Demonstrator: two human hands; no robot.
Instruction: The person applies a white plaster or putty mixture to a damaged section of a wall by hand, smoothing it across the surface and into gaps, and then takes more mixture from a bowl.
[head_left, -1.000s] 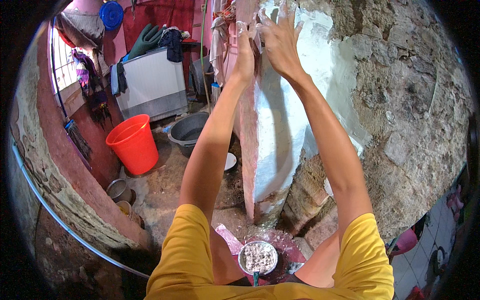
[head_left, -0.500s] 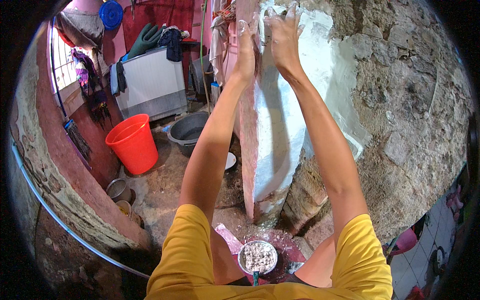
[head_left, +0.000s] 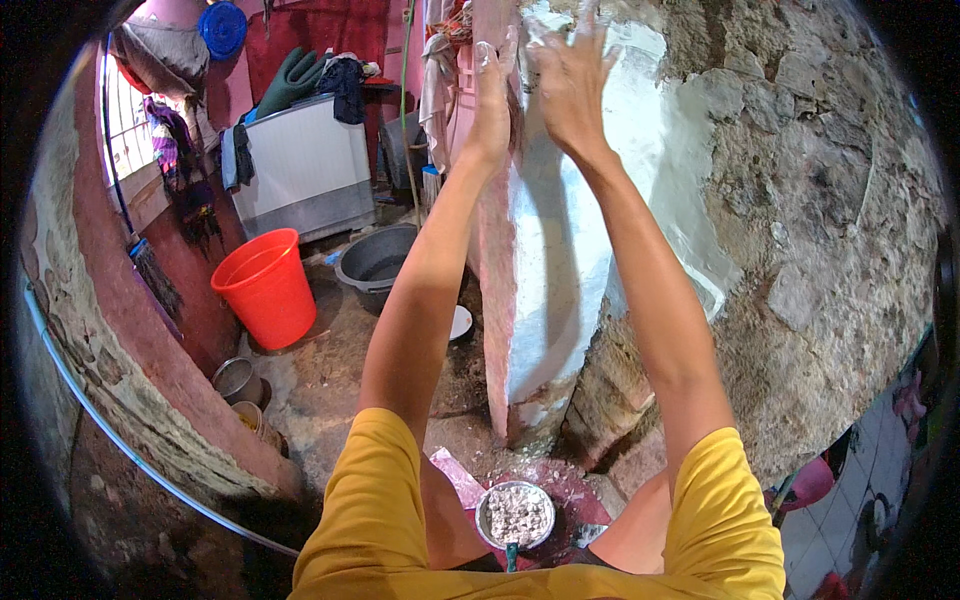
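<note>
Both my arms reach up to the corner of a wall coated with white filler (head_left: pixel 560 280). My left hand (head_left: pixel 490 105) lies along the pink side of the corner, fingers stretched and white paste on the thumb. On the white face, my right hand (head_left: pixel 572 95) rests with fingers spread, somewhat blurred, and whitish smears show on its fingertips. Neither hand grips anything that I can see. Low between my legs sits a round pan of lumpy whitish paste (head_left: pixel 516 510), with a green handle (head_left: pixel 512 557) at its near side.
Rough bare masonry (head_left: pixel 810 240) spreads right of the coated strip. To the left are a red bucket (head_left: pixel 268 290), a dark grey basin (head_left: pixel 370 265) and small pots (head_left: pixel 238 380). A pale blue hose (head_left: pixel 110 425) curves along the low left wall. A pink sheet (head_left: pixel 457 478) lies beside the pan.
My right hand has shifted slightly on the white surface, its fingers turning a little to the right and blurring. My left hand has stayed nearly in place.
</note>
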